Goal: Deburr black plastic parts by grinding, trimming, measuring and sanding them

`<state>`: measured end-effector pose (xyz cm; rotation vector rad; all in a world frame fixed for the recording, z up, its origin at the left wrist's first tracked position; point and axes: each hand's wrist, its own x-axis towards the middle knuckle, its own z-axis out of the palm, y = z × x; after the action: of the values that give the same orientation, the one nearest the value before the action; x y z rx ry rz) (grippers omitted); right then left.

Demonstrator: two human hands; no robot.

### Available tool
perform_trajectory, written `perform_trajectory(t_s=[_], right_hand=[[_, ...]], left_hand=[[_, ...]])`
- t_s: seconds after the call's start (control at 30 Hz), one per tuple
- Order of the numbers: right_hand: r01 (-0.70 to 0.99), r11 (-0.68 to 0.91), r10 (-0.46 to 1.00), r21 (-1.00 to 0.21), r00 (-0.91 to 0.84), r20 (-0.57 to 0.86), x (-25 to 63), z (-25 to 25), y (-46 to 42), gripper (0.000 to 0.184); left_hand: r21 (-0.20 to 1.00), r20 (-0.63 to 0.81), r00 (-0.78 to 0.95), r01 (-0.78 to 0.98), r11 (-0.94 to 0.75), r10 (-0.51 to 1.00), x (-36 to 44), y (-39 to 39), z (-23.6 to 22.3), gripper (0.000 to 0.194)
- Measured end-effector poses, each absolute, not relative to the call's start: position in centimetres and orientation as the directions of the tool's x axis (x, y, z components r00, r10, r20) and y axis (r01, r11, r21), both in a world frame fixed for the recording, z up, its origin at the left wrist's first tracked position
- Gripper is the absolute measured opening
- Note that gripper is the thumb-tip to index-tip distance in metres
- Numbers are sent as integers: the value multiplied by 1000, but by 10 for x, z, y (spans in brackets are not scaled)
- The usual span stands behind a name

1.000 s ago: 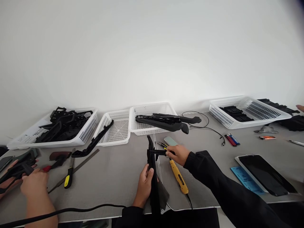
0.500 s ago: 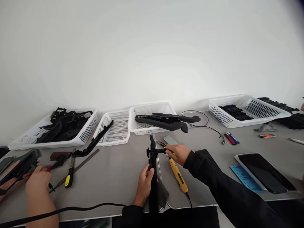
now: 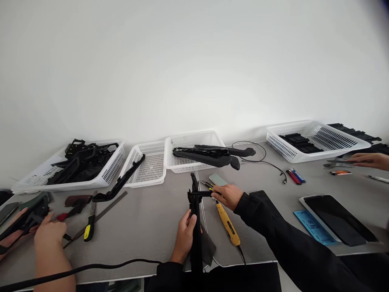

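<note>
My left hand (image 3: 184, 237) is closed around a long, narrow black plastic part (image 3: 196, 239), holding it upright near the table's front edge. Close to its upper end, a thin black crossbar (image 3: 205, 194) runs sideways across the part. The fingers of my right hand (image 3: 228, 196) are pinched at the right end of this crossbar. Yellow and pointed metal pieces of a tool (image 3: 206, 184) show by those fingers; whether it is held or lies behind, I cannot tell. Below my right hand lies a yellow corded tool (image 3: 227, 224).
White baskets (image 3: 146, 180) line the wall, some with black parts. A co-worker's hand (image 3: 50, 233) works at left near a yellow-black-handled tool (image 3: 89, 227) and a file (image 3: 111, 206). Another person's hand (image 3: 372, 160) is at right. A phone (image 3: 337, 219) and lighters (image 3: 296, 176) lie right.
Another person's hand has come in at the far right and holds a flat grey piece. The left co-worker's fingers have shifted off a red-handled tool. My own hands barely move.
</note>
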<state>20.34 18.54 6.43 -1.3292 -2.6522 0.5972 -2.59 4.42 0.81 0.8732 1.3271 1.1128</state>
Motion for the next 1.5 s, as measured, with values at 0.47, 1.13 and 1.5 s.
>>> perform_trajectory(t_s=[0.47,1.13,1.5], right_hand=[[775,497,817,-390,-570,-91,201,56,188,24],[692,537,769,-483,-637,-57,208,73,181,35],[678,537,774,-501,-633,-28,209,75,180,48]], left_hand=[[948,-310,-78,-103,302,947,-24,44,17,85],[946,-312,-104,-128,299,944,-25,44,10,87],[939,-333,-114,-134,318,936,-25,43,14,108]])
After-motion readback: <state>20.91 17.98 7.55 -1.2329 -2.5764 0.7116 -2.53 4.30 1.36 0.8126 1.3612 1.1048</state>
